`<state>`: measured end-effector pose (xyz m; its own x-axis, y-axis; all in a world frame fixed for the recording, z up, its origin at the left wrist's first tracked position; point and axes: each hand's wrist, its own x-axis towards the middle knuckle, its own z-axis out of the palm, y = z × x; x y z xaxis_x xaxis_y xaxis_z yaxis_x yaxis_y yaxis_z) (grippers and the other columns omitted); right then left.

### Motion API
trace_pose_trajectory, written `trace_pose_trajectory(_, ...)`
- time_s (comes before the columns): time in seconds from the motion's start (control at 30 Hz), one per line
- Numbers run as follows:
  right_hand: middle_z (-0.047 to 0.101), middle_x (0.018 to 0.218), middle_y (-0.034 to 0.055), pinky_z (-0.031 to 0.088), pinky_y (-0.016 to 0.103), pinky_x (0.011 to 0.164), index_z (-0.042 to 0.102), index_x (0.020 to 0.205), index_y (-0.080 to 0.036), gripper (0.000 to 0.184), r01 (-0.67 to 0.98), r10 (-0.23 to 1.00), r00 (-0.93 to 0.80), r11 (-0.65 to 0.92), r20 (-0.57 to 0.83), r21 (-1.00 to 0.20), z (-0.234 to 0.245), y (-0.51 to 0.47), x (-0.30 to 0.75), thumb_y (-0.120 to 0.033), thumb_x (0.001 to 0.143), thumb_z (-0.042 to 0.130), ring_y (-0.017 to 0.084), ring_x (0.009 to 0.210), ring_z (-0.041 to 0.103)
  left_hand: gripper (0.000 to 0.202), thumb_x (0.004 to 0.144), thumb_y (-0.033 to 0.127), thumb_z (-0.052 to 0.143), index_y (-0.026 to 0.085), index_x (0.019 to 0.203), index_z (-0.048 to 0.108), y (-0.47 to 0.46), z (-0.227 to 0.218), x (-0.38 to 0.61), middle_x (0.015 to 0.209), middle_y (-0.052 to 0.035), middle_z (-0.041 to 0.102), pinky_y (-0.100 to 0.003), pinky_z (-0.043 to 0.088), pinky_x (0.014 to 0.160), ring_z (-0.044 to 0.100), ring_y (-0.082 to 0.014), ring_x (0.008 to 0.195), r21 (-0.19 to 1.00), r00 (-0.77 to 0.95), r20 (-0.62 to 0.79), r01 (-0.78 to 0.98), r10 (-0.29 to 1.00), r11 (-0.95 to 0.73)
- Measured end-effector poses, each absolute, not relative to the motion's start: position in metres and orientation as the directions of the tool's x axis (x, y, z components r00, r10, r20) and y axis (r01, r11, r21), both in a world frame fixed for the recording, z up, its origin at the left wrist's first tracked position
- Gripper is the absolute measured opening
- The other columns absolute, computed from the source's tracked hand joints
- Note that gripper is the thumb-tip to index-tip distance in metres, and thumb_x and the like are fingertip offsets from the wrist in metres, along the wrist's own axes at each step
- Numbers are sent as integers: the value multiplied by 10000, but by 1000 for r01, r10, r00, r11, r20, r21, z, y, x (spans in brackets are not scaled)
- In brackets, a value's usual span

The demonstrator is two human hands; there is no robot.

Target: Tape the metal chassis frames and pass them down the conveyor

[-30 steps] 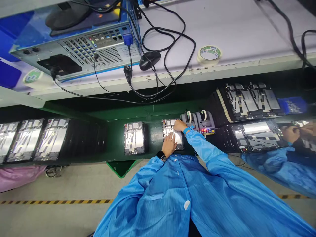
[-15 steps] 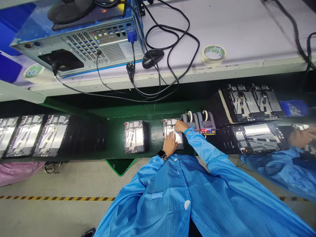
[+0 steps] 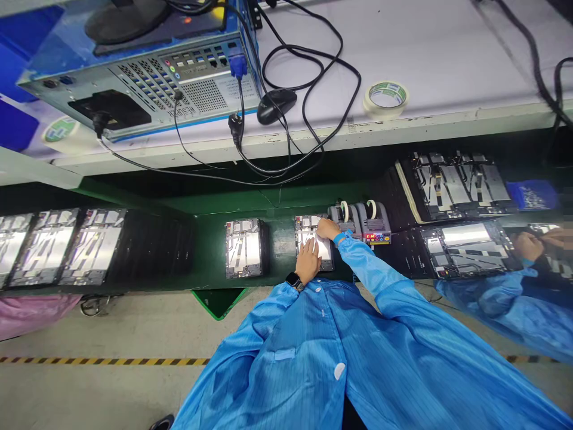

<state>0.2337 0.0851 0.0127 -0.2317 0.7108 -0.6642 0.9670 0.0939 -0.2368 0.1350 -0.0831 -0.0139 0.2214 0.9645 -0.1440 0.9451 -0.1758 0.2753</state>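
An opened, tablet-like device [image 3: 326, 255] with silver panels and dark strips lies on the green bench in front of me. My left hand [image 3: 308, 261] rests flat on its lower left part, fingers stretched out. At its upper right edge is my right hand [image 3: 328, 229], fingers curled and pressed together over the surface. Whatever those fingers hold is too small to make out. Just right of that hand stand two grey tape dispensers, the nearer one [image 3: 347, 222] and one with a lit display [image 3: 376, 226]. To the left sits a stack of similar devices [image 3: 243, 249].
More device stacks stand at the far left [image 3: 93, 246] and right [image 3: 468, 248]. A co-worker's hand [image 3: 528, 245] is at the right edge. Above the bench, a shelf [image 3: 447, 65] carries a computer case [image 3: 206, 92], cables, a mouse [image 3: 276, 106] and a tape roll [image 3: 387, 95].
Both my hands keep nearly the same place on the device. At the far right, the co-worker's hand has shifted slightly to the left.
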Motion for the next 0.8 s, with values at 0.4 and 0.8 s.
trace_pose_trajectory(0.4,731,1217,222,515,315,894,756,1200,-113,356,966,719,-238,103,-653,-239,19,83,232,-145,863,643,308,1155,697,640,967,279,471,74,1565,376,-83,-16,133,1657,-208,332,-550,187,1281,267,-335,1560,296,229,-135,938,964,-182)
trace_pose_trajectory(0.8,721,1225,238,519,313,936,738,1235,-81,474,967,753,-238,128,-613,-219,27,91,232,-354,850,786,320,1181,685,619,980,318,479,74,1543,397,-84,-17,131,1644,-207,350,-534,248,1259,306,-340,1537,273,246,-110,939,963,-209)
